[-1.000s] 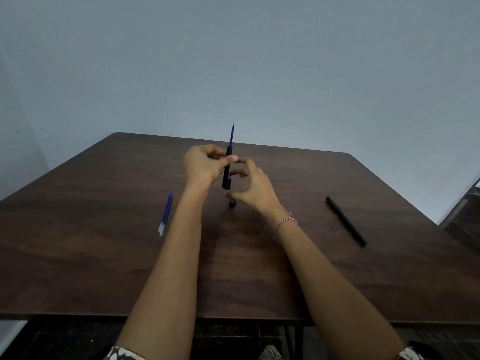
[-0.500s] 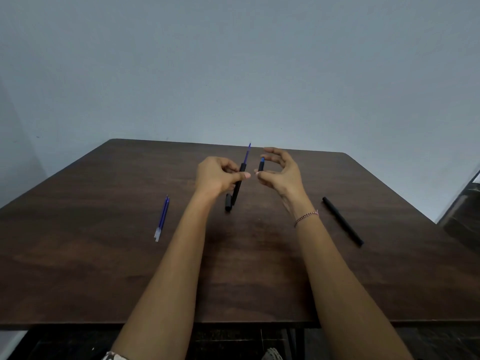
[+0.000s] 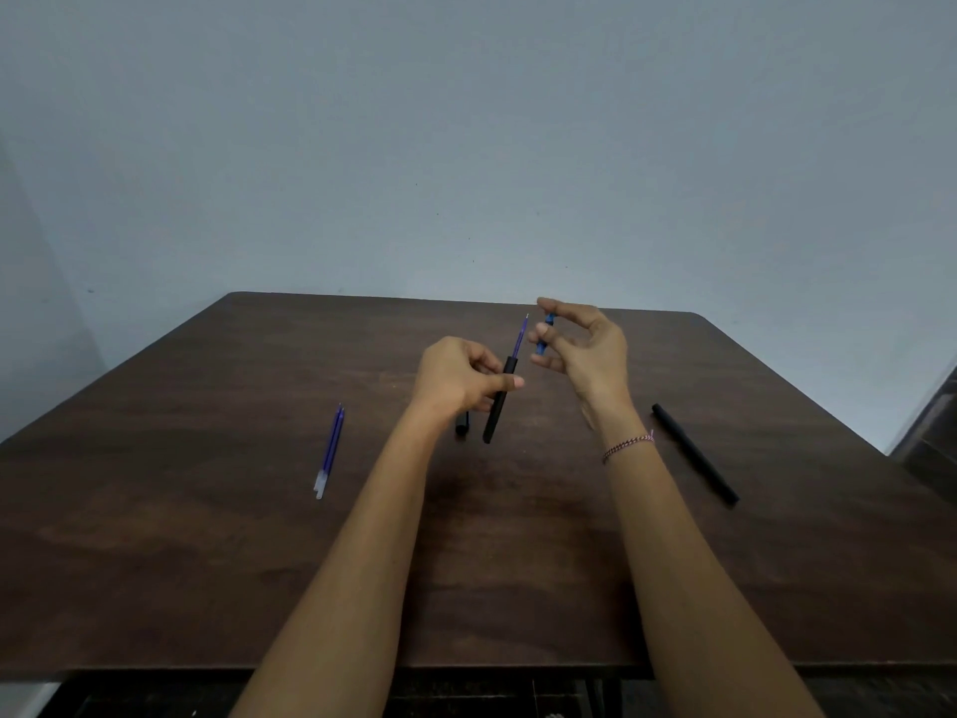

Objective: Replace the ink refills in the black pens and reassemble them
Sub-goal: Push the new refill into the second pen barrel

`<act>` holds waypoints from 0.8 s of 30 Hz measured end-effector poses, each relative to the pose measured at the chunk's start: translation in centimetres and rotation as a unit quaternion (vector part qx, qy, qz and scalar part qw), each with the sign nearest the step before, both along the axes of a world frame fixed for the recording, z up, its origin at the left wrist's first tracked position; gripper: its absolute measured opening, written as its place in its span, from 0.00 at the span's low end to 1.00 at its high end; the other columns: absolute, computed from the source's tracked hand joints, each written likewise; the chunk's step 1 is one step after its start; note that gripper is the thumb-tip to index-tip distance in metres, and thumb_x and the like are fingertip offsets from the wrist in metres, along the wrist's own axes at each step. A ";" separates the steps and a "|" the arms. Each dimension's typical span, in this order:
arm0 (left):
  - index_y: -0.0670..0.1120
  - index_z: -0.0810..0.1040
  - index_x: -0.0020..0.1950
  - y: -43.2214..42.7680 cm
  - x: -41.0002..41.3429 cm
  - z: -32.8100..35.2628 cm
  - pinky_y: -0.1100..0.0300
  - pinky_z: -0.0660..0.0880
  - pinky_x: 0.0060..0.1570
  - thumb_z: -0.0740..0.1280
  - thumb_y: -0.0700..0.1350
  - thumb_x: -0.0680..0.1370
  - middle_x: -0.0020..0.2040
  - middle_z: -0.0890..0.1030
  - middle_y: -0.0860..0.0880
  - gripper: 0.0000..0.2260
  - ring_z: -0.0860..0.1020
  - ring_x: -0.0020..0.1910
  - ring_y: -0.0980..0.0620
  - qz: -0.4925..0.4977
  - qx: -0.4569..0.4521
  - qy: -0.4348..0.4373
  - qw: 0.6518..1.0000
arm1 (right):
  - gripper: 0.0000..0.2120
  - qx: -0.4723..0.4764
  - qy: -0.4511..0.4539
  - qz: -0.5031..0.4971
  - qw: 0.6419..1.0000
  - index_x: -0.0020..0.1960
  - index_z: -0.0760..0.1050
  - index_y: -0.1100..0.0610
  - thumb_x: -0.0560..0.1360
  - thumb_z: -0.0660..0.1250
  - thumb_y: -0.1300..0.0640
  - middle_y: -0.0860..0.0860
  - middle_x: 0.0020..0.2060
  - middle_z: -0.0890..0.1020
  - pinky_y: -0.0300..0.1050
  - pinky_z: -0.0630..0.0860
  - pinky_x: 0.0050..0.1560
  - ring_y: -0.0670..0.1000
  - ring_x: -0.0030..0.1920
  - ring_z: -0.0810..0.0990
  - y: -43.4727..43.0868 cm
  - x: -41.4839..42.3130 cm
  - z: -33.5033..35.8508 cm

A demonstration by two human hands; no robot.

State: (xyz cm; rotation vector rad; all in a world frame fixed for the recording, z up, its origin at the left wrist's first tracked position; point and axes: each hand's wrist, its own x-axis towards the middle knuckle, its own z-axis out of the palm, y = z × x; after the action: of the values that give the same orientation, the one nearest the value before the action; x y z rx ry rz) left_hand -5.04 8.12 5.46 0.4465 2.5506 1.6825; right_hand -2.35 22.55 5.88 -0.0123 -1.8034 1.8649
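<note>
My left hand grips a black pen barrel held tilted above the table. A blue refill sticks up out of the barrel's top end. My right hand pinches a small blue and black pen tip piece just right of the refill's point, apart from it. A black pen cap lies on the table beneath my left hand, mostly hidden. A second black pen lies whole on the table to the right. Two blue refills lie side by side on the left.
The dark wooden table runs back to a plain grey wall. Its near edge crosses the bottom of the view. A dark object stands past the table's right edge.
My right hand picked up the tip piece from near the barrel and lifted it to the right of the refill's point. The barrel tilted right in my left hand.
</note>
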 end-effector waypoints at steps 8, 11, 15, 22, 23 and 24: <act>0.46 0.78 0.39 0.4 0.1 -0.2 0.63 0.80 0.32 0.78 0.44 0.66 0.35 0.80 0.49 0.10 0.81 0.33 0.55 -0.016 -0.007 -0.015 1.000 | 0.19 -0.126 0.076 -0.023 0.989 0.62 0.72 0.58 0.73 0.69 0.68 0.55 0.50 0.78 0.46 0.82 0.45 0.50 0.44 0.85 0.1 0.5 1.0; 0.46 0.78 0.39 0.5 0.1 -0.1 0.65 0.79 0.29 0.78 0.44 0.65 0.35 0.80 0.49 0.10 0.81 0.32 0.55 -0.020 -0.010 -0.018 1.000 | 0.15 -0.135 0.059 -0.009 0.989 0.60 0.75 0.60 0.73 0.68 0.67 0.54 0.42 0.81 0.43 0.82 0.44 0.48 0.42 0.84 0.0 0.6 1.1; 0.46 0.79 0.39 0.6 0.1 0.0 0.67 0.77 0.27 0.78 0.44 0.65 0.35 0.81 0.49 0.10 0.81 0.32 0.56 -0.022 -0.020 -0.023 0.999 | 0.13 -0.155 0.078 -0.010 0.985 0.56 0.76 0.61 0.73 0.68 0.68 0.55 0.39 0.81 0.41 0.81 0.45 0.50 0.40 0.84 -0.2 0.5 1.3; 0.47 0.79 0.37 0.7 0.1 0.0 0.67 0.77 0.28 0.78 0.45 0.65 0.35 0.81 0.51 0.09 0.81 0.32 0.57 -0.027 -0.032 -0.014 0.999 | 0.12 -0.145 0.079 -0.015 0.986 0.55 0.75 0.60 0.72 0.69 0.68 0.55 0.38 0.82 0.39 0.80 0.44 0.49 0.39 0.84 -0.4 0.4 1.1; 0.47 0.78 0.37 0.7 0.1 0.0 0.67 0.77 0.28 0.78 0.45 0.65 0.34 0.81 0.51 0.09 0.81 0.32 0.57 -0.028 -0.034 -0.013 0.999 | 0.12 -0.144 0.080 -0.016 0.986 0.55 0.75 0.61 0.72 0.69 0.68 0.55 0.38 0.82 0.39 0.80 0.44 0.48 0.38 0.84 -0.4 0.4 1.1; 0.47 0.78 0.37 0.7 0.1 0.0 0.67 0.77 0.28 0.78 0.45 0.64 0.34 0.81 0.51 0.10 0.81 0.32 0.57 -0.028 -0.035 -0.013 0.999 | 0.12 -0.144 0.081 -0.018 0.986 0.55 0.75 0.61 0.73 0.69 0.68 0.55 0.37 0.82 0.40 0.80 0.44 0.48 0.38 0.84 -0.4 0.4 1.1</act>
State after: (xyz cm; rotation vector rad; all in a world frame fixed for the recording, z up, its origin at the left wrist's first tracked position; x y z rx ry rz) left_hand -4.97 8.84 5.49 0.4833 2.5435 1.5653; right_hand -1.95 22.16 6.93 0.0004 -1.4068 2.0230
